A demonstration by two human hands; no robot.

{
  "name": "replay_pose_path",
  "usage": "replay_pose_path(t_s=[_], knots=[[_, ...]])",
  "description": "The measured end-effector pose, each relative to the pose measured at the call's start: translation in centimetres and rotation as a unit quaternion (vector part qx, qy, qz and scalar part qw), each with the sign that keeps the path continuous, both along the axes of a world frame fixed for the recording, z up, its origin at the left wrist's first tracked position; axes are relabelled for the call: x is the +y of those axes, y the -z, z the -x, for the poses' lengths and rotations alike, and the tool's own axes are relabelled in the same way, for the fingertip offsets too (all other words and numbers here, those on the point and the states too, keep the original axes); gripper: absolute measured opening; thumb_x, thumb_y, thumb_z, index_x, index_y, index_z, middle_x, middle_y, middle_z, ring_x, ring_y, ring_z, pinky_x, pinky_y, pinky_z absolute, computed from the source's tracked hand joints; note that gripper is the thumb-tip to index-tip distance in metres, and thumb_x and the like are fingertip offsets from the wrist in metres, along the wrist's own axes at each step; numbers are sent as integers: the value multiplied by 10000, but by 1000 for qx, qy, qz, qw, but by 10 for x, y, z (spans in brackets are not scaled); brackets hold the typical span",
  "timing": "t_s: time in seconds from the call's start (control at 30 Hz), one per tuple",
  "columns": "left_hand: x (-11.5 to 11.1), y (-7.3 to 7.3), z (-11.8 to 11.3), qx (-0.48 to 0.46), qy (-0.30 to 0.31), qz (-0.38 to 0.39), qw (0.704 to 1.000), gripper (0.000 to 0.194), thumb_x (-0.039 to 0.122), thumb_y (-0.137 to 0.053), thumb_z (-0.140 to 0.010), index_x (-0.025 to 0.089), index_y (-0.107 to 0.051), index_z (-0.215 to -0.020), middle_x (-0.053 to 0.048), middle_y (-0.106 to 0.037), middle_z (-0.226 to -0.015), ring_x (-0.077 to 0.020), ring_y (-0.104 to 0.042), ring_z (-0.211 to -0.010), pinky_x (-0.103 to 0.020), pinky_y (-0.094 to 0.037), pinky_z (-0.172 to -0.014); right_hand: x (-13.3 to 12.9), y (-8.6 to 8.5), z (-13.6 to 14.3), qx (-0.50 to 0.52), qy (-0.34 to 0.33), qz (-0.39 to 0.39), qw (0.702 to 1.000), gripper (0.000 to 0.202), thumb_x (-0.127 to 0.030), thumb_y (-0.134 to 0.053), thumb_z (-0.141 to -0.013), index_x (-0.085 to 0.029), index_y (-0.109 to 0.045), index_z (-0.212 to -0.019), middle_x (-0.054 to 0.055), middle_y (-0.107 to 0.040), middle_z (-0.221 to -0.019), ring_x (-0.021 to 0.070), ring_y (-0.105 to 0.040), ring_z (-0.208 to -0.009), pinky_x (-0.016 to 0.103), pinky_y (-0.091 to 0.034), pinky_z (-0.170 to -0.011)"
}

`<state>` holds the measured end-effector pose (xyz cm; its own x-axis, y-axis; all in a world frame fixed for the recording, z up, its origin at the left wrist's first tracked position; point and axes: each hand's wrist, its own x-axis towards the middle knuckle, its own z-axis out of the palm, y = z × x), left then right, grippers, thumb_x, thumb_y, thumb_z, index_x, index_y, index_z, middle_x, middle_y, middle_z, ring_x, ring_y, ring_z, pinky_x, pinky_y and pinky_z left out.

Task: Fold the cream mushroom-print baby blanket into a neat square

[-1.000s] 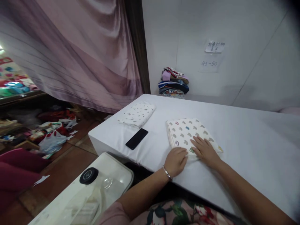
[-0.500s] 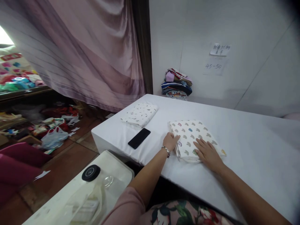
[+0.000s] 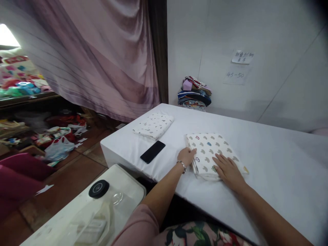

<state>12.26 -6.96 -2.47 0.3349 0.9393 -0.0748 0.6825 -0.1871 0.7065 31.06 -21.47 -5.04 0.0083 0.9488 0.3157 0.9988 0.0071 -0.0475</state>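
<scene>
A folded white cloth [image 3: 208, 145] with grey mushroom-like shapes and a few coloured ones lies on the white-covered table. At its left edge is my left hand [image 3: 186, 157], thumb on top and the other fingers curled against the side, gripping the layers. My right hand [image 3: 229, 171] rests flat on the cloth's near right part, fingers stretched out. Farther left lies a second folded white cloth [image 3: 155, 125] with small dark prints. A black phone [image 3: 153, 152] sits between that cloth and my left arm.
A white side stand [image 3: 123, 177] at lower left bears a round black lid [image 3: 98, 189] and clear plastic. Folded clothes [image 3: 195, 94] are stacked by the wall. A pink curtain [image 3: 123, 68] hangs behind the table; bags and boxes clutter the floor at left.
The camera view has shifted very slightly. Both hands keep their places on the patterned cloth, which looks the same.
</scene>
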Motion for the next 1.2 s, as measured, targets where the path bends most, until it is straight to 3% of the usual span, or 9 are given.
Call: replay_pose_path(t_s=[0.1,0.33,0.6,0.8,0.97,1.1,1.2], knots=[[8,-1,-5,7,-17,-5,1000,429,587,-439,-801,192,-562,-688,-45,-655,-768,-176,-575,-713,-253,-356,-586,0,0,0,-2,-3,1,1000,450,-418,-294,-916,-257,-478,-1293,39,-413,-1395,218,-339,-1297,452,-271,-1045],[11,4,-6,39,5,5,999,339,409,-406,-859,188,-600,-689,-63,-672,-794,-187,-602,-764,-258,-386,-609,0,-1,0,-20,-1,8,1000,457,-415,-293,-917,-229,-486,-1287,38,-411,-1396,215,-336,-1297,443,-275,-1043],[32,-3,-14,10,-18,5,1000,477,599,-425,-798,169,-626,-750,-92,-672,-804,-216,-607,-759,-271,-373,-593,0,-1,0,-18,-4,-3,1000,442,-405,-312,-911,-236,-499,-1274,41,-428,-1385,221,-353,-1286,453,-279,-1040],[38,3,-18,15,-21,7,1000,383,447,-401,-856,162,-636,-756,-101,-678,-831,-204,-612,-781,-264,-377,-612,-1,-1,0,-17,-7,-5,1000,437,-398,-321,-911,-248,-487,-1286,38,-419,-1390,227,-349,-1290,458,-280,-1041],[37,5,-15,15,-15,15,1000,374,413,-386,-862,161,-640,-756,-104,-678,-829,-206,-610,-779,-268,-373,-615,-1,0,-1,-23,-8,0,1000,444,-396,-327,-911,-230,-479,-1294,41,-401,-1402,223,-338,-1297,445,-276,-1045],[40,3,-16,15,-10,20,1000,382,416,-385,-858,158,-643,-745,-106,-678,-823,-210,-611,-775,-271,-372,-618,-1,0,-1,-22,-10,-2,1000,444,-401,-330,-910,-242,-472,-1300,33,-393,-1408,220,-322,-1306,442,-273,-1046],[47,1,-17,11,-15,18,1000,439,507,-386,-844,160,-639,-750,-103,-679,-816,-214,-613,-769,-273,-373,-616,-1,1,-1,-20,-8,-7,1000,438,-395,-332,-909,-246,-480,-1294,34,-401,-1402,223,-334,-1299,445,-275,-1045]])
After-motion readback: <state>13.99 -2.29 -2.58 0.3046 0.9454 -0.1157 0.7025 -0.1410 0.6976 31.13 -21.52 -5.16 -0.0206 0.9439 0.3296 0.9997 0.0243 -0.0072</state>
